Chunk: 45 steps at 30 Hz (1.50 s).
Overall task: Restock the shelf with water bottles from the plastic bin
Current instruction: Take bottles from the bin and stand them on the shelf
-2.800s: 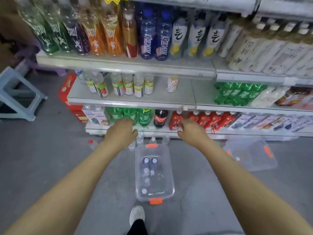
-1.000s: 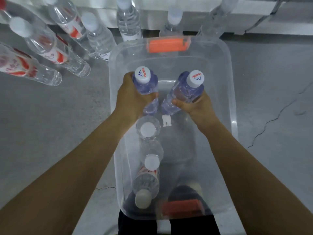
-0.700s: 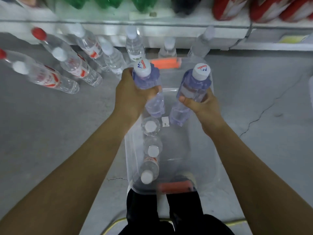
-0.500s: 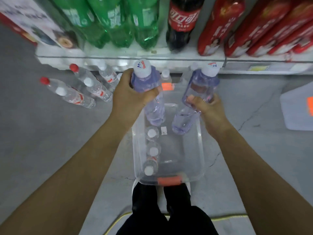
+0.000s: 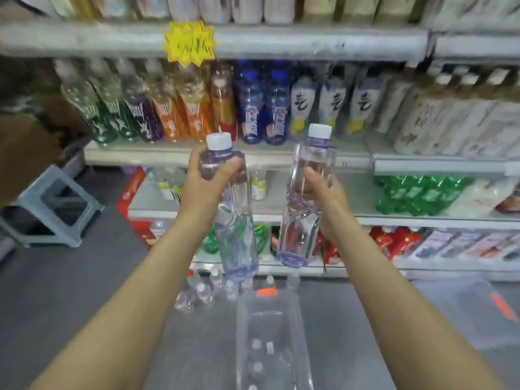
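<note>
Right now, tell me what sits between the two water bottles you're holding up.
Nothing held: in the head view the left bottle and right bottle stand apart, with only the shelf and its stocked drinks showing through the gap behind.

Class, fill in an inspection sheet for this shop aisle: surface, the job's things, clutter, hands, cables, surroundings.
Surface: grey floor, bare in places.
Job's things: clear plastic bin on the floor with a few bottles inside; two water bottles held upright, left bottle and right bottle; middle shelf has free space.
Clutter: loose small bottles on the floor beside the bin; second clear bin to the right.
Hands: left hand and right hand each grip one bottle.
Cables: nothing seen.
Surroundings: stocked drink shelves; yellow price tag; grey stool at left.
</note>
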Available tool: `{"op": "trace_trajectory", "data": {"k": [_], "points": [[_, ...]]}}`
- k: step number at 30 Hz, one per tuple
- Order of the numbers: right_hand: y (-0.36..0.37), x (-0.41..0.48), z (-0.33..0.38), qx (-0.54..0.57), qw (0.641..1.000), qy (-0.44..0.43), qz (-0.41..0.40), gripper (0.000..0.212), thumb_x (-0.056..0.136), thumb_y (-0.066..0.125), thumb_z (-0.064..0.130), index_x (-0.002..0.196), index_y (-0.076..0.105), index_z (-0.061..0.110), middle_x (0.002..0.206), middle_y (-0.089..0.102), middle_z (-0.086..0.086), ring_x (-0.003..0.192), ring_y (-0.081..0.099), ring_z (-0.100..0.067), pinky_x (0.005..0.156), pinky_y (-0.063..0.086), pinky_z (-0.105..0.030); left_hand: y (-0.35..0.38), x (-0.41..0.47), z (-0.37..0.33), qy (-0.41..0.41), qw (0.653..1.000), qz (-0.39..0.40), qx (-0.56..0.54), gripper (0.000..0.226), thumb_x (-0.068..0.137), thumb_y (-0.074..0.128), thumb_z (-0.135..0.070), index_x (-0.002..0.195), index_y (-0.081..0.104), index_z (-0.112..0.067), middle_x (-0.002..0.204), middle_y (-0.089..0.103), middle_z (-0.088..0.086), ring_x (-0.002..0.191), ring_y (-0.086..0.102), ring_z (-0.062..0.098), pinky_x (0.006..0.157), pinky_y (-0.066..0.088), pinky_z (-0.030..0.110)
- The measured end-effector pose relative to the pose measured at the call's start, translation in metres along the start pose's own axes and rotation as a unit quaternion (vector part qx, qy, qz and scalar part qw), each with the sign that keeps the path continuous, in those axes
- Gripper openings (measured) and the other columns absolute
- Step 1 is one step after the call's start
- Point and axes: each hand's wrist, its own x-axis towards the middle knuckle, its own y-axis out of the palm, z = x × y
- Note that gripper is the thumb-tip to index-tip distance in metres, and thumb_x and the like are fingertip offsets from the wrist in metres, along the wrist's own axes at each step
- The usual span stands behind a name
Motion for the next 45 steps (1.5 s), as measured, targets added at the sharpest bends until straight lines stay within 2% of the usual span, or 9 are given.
{"op": "trace_trajectory", "data": {"k": [3,12,18,21,23,27,33,42,45], "points": [[0.032,-0.024,0.086,0.026,0.998,-0.061,-0.002,0.018,0.074,0.068,0.035,0.087,0.061,0.025,0.075,0.067,0.003,0.066,0.065,-0.010,0.073,0.050,-0.031,-0.018,0.001,-0.090,0.053,0.998,0.001,-0.013,0.027,0.082,0.069,-0.025,0.098,0.048,-0.032,0.092,0.055,-0.019,0.077,0.053,-0.009,0.071,0.041,0.014],[0.117,-0.127,0.260,0.055,0.982,-0.182,-0.016,0.035,0.073,0.074,0.041,0.100,0.062,0.023,0.098,0.066,-0.009,0.091,0.063,-0.028,0.090,0.048,-0.052,-0.089,-0.032,-0.300,0.172,0.983,0.050,-0.035,0.037,0.085,0.062,-0.039,0.111,0.038,-0.027,0.092,0.046,-0.014,0.079,0.049,0.004,0.061,0.038,0.021],[0.126,-0.171,0.323,0.054,0.972,-0.226,-0.032,0.044,0.074,0.073,0.047,0.107,0.066,0.020,0.096,0.072,-0.006,0.097,0.066,-0.031,0.093,0.048,-0.057,-0.099,-0.068,-0.377,0.212,0.971,0.091,-0.067,0.085,0.081,0.065,-0.042,0.128,0.030,0.020,0.132,0.034,0.039,0.117,0.040,0.051,0.084,0.039,0.031],[0.118,-0.185,0.345,0.047,0.966,-0.252,-0.022,0.060,0.063,0.074,0.057,0.104,0.063,0.015,0.076,0.073,-0.006,0.090,0.065,-0.034,0.096,0.041,-0.062,-0.091,-0.082,-0.397,0.203,0.969,0.109,-0.086,0.059,0.082,0.066,-0.037,0.100,0.054,0.018,0.099,0.065,0.025,0.092,0.057,0.041,0.101,0.037,0.040],[0.108,-0.189,0.357,0.041,0.963,-0.267,-0.024,0.082,0.047,0.078,0.066,0.106,0.062,0.012,0.076,0.071,-0.012,0.087,0.064,-0.036,0.097,0.040,-0.064,-0.080,-0.093,-0.409,0.209,0.966,0.119,-0.098,0.032,0.084,0.064,-0.033,0.071,0.059,-0.005,0.060,0.062,0.001,0.067,0.052,0.019,0.066,0.040,0.023],[0.073,-0.195,0.375,0.034,0.955,-0.293,-0.001,0.095,0.049,0.077,0.064,0.121,0.053,0.006,0.086,0.069,-0.017,0.080,0.065,-0.032,0.095,0.045,-0.060,-0.049,-0.104,-0.421,0.243,0.960,0.116,-0.080,0.071,0.083,0.064,-0.038,0.121,0.042,0.018,0.085,0.055,0.027,0.066,0.059,0.020,0.064,0.049,0.025],[-0.007,-0.178,0.405,0.005,0.950,-0.310,0.039,0.079,0.061,0.064,0.057,0.122,0.053,0.008,0.082,0.071,-0.007,0.071,0.067,-0.024,0.073,0.057,-0.041,0.025,-0.096,-0.424,0.252,0.959,0.110,-0.069,0.070,0.081,0.061,-0.048,0.123,0.049,0.006,0.101,0.058,0.015,0.092,0.054,0.021,0.072,0.035,0.025],[-0.087,-0.121,0.446,-0.037,0.952,-0.294,0.075,0.105,0.042,0.069,0.079,0.124,0.054,0.016,0.114,0.063,-0.014,0.109,0.059,-0.032,0.099,0.042,-0.058,0.125,-0.085,-0.436,0.217,0.967,0.023,-0.133,0.021,0.082,0.064,-0.041,0.090,0.057,-0.023,0.089,0.057,-0.006,0.084,0.054,0.010,0.085,0.037,0.033],[-0.097,-0.103,0.450,-0.042,0.954,-0.283,0.084,0.103,0.051,0.067,0.078,0.131,0.048,0.015,0.113,0.061,-0.008,0.105,0.060,-0.027,0.099,0.044,-0.053,0.142,-0.074,-0.439,0.212,0.971,0.012,-0.115,0.097,0.048,0.073,-0.069,0.124,0.053,-0.011,0.118,0.059,0.008,0.108,0.056,0.026,0.099,0.040,0.048]]}}
